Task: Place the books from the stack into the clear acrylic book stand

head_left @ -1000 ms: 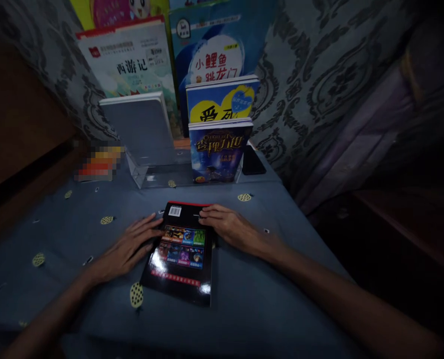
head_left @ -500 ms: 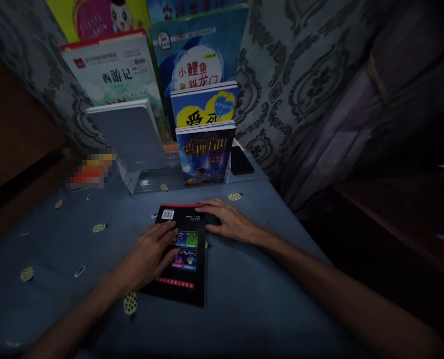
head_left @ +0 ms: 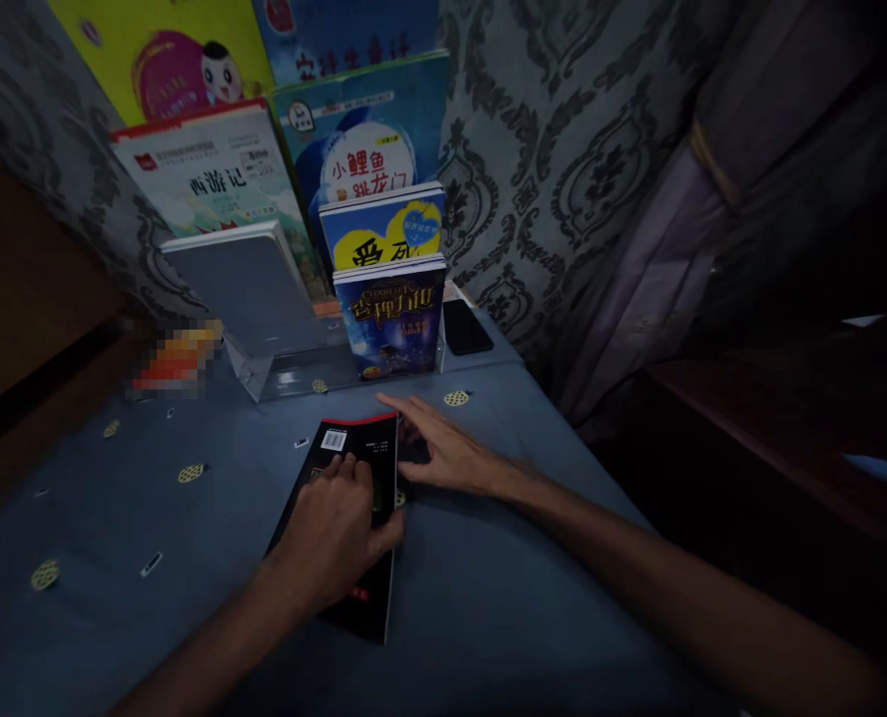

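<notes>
A thin black book [head_left: 349, 438] lies on the cloth-covered table, its barcode corner and red top edge showing. My left hand [head_left: 334, 523] is over its middle, fingers bent on the cover and thumb hooked at the right edge. It hides the cover's coloured pictures. Beside the upper right edge is my right hand [head_left: 447, 448], thumb and forefinger spread apart. Its other fingers curl in shadow by the book's edge; whether they touch it I cannot tell.
Behind stands a clear book rack [head_left: 294, 378] with several books, a dark blue one [head_left: 390, 319] in front. A phone [head_left: 467, 327] lies right of it. A blurred-out orange item [head_left: 178, 358] sits at left. A tied curtain [head_left: 637, 269] hangs at right.
My left hand has slid right across the book, fingers now bent and thumb at its right edge. The right thumb and forefinger have spread wider. The book looks narrower and slightly bent.
</notes>
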